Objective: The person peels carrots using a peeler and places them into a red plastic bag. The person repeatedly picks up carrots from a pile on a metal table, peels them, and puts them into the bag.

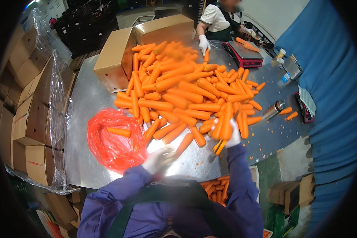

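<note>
A large heap of carrots (181,89) covers the middle of a metal table (83,119). My left hand (159,160), white-gloved and blurred, is at the near side of the heap; its fingers reach the lower end of a carrot (184,144), and a grip is not clear. My right hand (233,134), gloved too, holds several carrots (224,125) upright at the heap's near right edge. A tool with yellow-and-black handles (218,147) shows just below them, partly hidden by the hand. To the left lies a red plastic bag (116,154) with one carrot (119,131) on it.
An open cardboard box (116,59) stands behind the heap. Across the table, a co-worker's gloved hand (204,44) touches a carrot beside a red scale (247,56). A steel flask (273,110) and another scale (305,107) are at right. Wrapped cartons (32,122) stand left; a carrot-filled crate (217,190) is below the table edge.
</note>
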`<state>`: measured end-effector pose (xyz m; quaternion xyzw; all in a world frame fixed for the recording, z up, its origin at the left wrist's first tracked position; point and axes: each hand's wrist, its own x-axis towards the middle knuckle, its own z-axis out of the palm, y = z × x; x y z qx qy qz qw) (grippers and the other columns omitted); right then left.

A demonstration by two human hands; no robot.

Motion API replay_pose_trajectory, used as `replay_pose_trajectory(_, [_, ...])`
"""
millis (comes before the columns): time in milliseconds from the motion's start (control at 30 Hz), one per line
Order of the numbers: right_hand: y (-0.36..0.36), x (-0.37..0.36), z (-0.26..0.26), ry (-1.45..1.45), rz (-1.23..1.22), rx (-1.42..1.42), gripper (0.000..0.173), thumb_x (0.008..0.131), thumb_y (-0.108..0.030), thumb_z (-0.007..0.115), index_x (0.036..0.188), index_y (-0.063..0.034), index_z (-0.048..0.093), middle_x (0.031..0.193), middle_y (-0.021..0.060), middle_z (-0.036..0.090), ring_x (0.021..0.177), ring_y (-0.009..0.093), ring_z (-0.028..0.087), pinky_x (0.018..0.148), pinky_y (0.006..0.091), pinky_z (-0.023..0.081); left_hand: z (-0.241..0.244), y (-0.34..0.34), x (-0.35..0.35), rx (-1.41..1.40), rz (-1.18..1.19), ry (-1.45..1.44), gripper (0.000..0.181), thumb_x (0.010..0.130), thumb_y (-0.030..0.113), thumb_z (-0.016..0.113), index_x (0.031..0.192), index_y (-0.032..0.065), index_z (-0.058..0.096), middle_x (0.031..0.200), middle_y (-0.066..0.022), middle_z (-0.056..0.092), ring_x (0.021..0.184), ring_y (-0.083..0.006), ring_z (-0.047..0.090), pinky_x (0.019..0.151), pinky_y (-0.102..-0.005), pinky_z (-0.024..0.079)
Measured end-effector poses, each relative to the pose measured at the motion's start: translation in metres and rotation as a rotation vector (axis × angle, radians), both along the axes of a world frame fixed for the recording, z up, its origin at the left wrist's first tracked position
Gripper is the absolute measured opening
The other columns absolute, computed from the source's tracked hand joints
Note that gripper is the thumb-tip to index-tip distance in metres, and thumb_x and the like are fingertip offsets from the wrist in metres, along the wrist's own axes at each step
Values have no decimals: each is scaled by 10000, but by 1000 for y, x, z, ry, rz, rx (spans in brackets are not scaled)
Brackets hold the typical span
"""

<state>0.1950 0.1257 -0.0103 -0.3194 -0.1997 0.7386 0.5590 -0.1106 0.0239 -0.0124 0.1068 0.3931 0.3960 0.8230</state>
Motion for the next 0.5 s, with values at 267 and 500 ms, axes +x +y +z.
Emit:
replay_pose_trajectory(267, [188,105,-1,-195,-374,-110,597,800,-488,609,1202,-91,419,1040,124,540,790,255,614,448,251,403,-58,-28,-96,-1,416,228,365,876,270,514,1176,63,508,1142,-86,563,1014,-203,559,837,-319,467])
replay_pose_trajectory(500, [225,78,-41,-818,-399,127,351,829,-88,559,1174,-24,541,1040,120,605,739,186,625,486,257,448,-60,-26,-119,-91,569,291,310,887,255,486,1149,95,531,1070,-51,583,925,-168,572,805,-293,451])
